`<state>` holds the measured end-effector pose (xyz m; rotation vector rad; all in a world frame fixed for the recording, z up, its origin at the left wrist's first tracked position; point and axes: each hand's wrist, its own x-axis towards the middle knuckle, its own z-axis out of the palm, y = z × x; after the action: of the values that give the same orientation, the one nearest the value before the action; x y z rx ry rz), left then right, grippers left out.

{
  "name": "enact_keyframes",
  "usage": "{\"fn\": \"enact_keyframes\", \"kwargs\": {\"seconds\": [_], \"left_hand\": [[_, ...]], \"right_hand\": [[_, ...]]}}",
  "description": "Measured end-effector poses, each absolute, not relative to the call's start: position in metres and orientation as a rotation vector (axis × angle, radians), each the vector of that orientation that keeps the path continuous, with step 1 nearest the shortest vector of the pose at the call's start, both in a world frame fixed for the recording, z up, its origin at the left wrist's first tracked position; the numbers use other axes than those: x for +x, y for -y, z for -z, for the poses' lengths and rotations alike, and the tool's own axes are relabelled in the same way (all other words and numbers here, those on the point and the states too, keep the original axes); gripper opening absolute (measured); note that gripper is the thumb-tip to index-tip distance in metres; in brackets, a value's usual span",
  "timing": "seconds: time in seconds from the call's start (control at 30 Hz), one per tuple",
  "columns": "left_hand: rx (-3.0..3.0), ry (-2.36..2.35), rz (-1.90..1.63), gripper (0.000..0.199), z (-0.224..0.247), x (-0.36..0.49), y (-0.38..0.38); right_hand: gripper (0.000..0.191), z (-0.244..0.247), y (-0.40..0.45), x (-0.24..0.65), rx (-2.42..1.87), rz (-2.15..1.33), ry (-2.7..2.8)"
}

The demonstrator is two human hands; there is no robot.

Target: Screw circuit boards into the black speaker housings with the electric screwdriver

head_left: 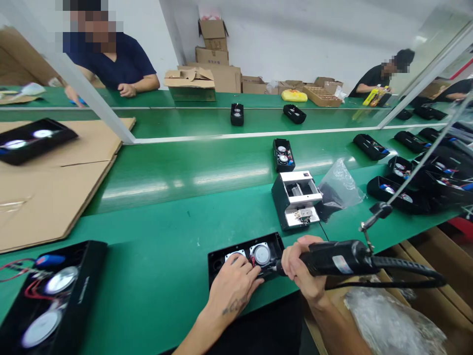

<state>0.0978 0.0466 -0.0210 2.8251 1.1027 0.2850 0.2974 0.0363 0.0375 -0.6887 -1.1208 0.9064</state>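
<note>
A black speaker housing (221, 259) with two round silver drivers lies at the near edge of the green bench. My left hand (232, 286) rests flat on it, fingers over the left driver and touching the right one. My right hand (305, 268) grips a black electric screwdriver (340, 259), held level with its tip at the housing's right end. The tool's cable runs off to the right, and a hanger wire rises from it.
A silver-and-black screw feeder box (295, 199) stands just behind, beside a clear plastic bag (338, 187). More speaker housings (48, 301) lie near left and several at right. Cardboard sheets (48, 187) cover the left. Two other people sit across the conveyor belt (177, 172).
</note>
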Motion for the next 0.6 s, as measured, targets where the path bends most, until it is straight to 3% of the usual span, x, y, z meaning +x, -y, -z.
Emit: {"fn": "enact_keyframes", "kwargs": {"seconds": [0.6], "left_hand": [[2.805,-1.089,-0.330,0.012,0.020,0.099,-0.045]], "right_hand": [[0.023,-0.013,-0.025,0.287,-0.746,-0.944,1.240]]}}
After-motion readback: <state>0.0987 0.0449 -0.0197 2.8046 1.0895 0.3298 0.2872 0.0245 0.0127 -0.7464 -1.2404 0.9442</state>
